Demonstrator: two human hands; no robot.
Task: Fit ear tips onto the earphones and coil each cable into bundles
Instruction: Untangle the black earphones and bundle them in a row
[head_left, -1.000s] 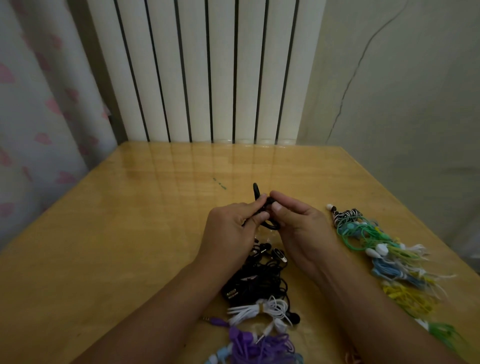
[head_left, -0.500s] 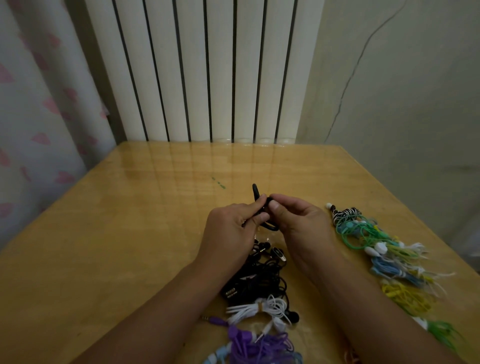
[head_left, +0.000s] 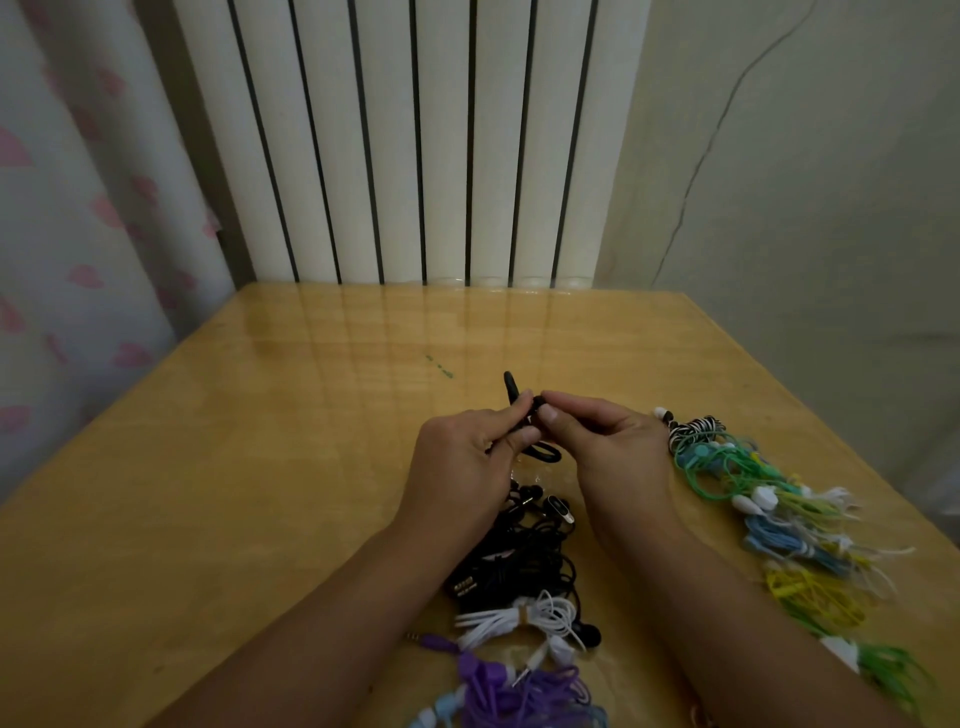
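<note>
Above the middle of the wooden table (head_left: 260, 493), my left hand (head_left: 462, 462) and my right hand (head_left: 608, 452) meet fingertip to fingertip on a black earphone (head_left: 537, 402). The left thumb and forefinger pinch its cable, whose loops (head_left: 545, 451) stick out above and below the fingers. The right thumb and forefinger pinch the small black earbud end. Whether an ear tip is on it is hidden by the fingers. Under my wrists lies a tangle of black earphones (head_left: 519, 556).
A row of coiled bundles in striped, green, blue and yellow (head_left: 763, 509) runs along the table's right side. White (head_left: 519, 618) and purple (head_left: 524, 686) earphones lie near the front edge. A white radiator (head_left: 415, 140) stands behind the table, a curtain at left.
Both hands have stayed in place on the black earphone. The fingertips have shifted slightly around the earbud.
</note>
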